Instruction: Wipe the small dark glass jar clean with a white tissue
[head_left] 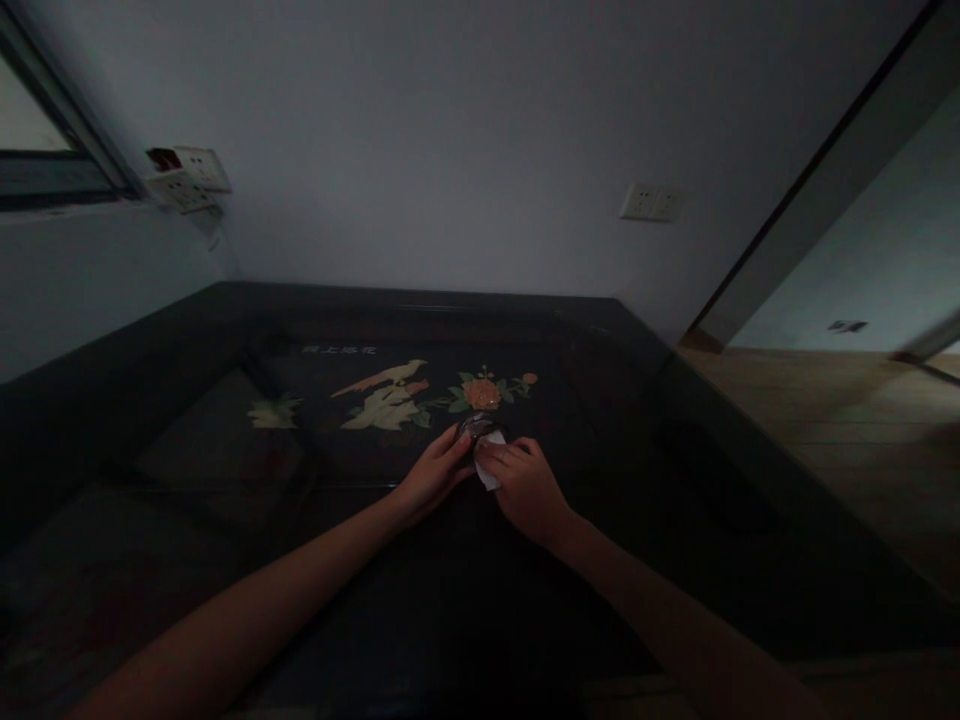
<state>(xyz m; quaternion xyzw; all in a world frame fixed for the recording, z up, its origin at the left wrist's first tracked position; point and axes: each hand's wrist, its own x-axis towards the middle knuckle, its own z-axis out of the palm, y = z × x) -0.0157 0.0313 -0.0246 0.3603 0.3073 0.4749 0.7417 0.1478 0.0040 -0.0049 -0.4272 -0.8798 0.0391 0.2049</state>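
Observation:
My left hand (439,472) is closed on a small dark, shiny object (474,427) with a rounded outline. The dim light and my fingers hide its exact kind. My right hand (529,490) pinches a piece of white tissue (489,482) and presses it against the near right side of that object. Both hands meet above a dark glossy table (465,600). Just beyond them, the tabletop bears a picture of a pale bird (386,408) and an orange flower (481,392).
A pale wall stands behind the table, with a double socket (651,202) on it. More sockets and a power strip (187,182) sit at the left corner beside a window frame (67,110). Wooden floor (802,390) shows to the right.

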